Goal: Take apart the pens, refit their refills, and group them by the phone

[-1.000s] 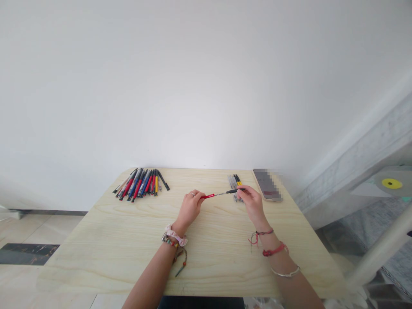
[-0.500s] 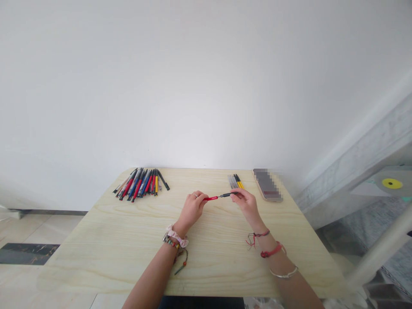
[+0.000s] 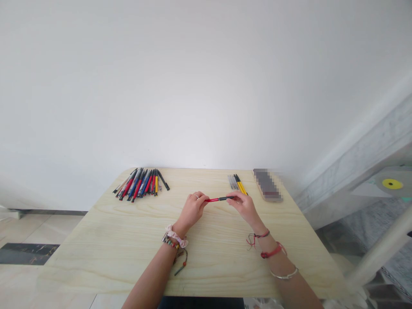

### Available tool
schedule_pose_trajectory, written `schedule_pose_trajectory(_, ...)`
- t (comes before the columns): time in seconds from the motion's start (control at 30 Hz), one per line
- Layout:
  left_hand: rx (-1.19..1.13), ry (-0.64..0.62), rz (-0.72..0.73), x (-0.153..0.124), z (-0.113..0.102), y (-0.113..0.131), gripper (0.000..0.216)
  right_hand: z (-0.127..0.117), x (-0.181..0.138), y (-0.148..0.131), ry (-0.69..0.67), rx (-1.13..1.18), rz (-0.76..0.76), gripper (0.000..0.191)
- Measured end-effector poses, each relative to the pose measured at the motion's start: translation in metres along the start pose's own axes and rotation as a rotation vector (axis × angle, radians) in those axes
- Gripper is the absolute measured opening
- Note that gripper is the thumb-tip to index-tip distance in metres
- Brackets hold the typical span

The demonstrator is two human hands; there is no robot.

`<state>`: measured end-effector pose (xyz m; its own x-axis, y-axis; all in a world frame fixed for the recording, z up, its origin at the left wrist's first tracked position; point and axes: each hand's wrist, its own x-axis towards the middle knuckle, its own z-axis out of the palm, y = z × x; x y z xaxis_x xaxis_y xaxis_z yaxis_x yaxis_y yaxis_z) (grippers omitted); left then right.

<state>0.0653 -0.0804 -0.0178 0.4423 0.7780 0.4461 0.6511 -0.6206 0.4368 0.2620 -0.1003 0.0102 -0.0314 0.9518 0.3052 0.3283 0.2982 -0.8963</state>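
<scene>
Over the middle of the table, my left hand (image 3: 192, 209) pinches the red barrel (image 3: 213, 200) of a pen. From the other side, the fingers of my right hand (image 3: 243, 206) grip the pen's black front part (image 3: 223, 198). The two parts lie in one line and seem to meet, with only a thin dark band between them. Behind my right hand rest yellow-and-black pens (image 3: 240, 184) side by side, along with several clear, pale slim pieces (image 3: 233, 182) whose exact kind I cannot make out.
A heap of red, blue, yellow and black pens (image 3: 138, 185) lies at the back left of the wooden table (image 3: 128, 249). At the back right is a phone-like flat object (image 3: 268, 185), partly blurred. A white wall (image 3: 206, 86) rises behind the table.
My right hand has moved slightly left, bringing the black part up against the red barrel. The gap with the thin refill between them has closed. My left hand has hardly moved.
</scene>
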Motion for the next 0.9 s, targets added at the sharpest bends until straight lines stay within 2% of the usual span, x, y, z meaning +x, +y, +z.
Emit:
schedule_pose_trajectory(0.2, 0.038, -0.027, -0.009, -0.001, 0.003, -0.006, 0.017, 0.004, -0.001, 0.005, -0.095, -0.274, 0.034, 0.035)
schedule_pose_trajectory(0.37, 0.051, -0.077, -0.026, 0.0, 0.001, -0.007, 0.016, -0.001, 0.001, 0.012, -0.131, -0.353, -0.167, 0.016)
schedule_pose_trajectory(0.47, 0.062, -0.121, -0.009, -0.001, 0.0, -0.008, 0.018, -0.005, 0.0, 0.014, -0.153, -0.451, -0.297, 0.016)
schedule_pose_trajectory(0.53, 0.068, -0.135, 0.008, -0.002, 0.001, -0.008, 0.02, -0.006, -0.001, 0.014, -0.17, -0.529, -0.33, 0.016)
schedule_pose_trajectory(0.6, 0.071, -0.131, 0.023, -0.002, 0.001, -0.008, 0.022, -0.005, -0.001, 0.014, -0.197, -0.571, -0.3, 0.021)
schedule_pose_trajectory(0.7, 0.074, -0.121, 0.047, -0.002, 0.001, -0.009, 0.021, 0.0, -0.002, 0.013, -0.259, -0.526, -0.162, 0.041)
schedule_pose_trajectory(0.77, 0.08, -0.111, 0.051, -0.002, 0.001, -0.009, 0.02, 0.002, -0.002, 0.012, -0.257, -0.437, -0.076, 0.037)
schedule_pose_trajectory(0.83, 0.086, -0.092, 0.034, -0.001, 0.001, -0.009, 0.02, 0.002, -0.001, 0.011, -0.193, -0.33, -0.035, 0.019)
schedule_pose_trajectory(0.9, 0.083, -0.069, 0.008, -0.001, 0.001, -0.009, 0.02, 0.0, 0.0, 0.008, -0.13, -0.241, -0.034, 0.033)
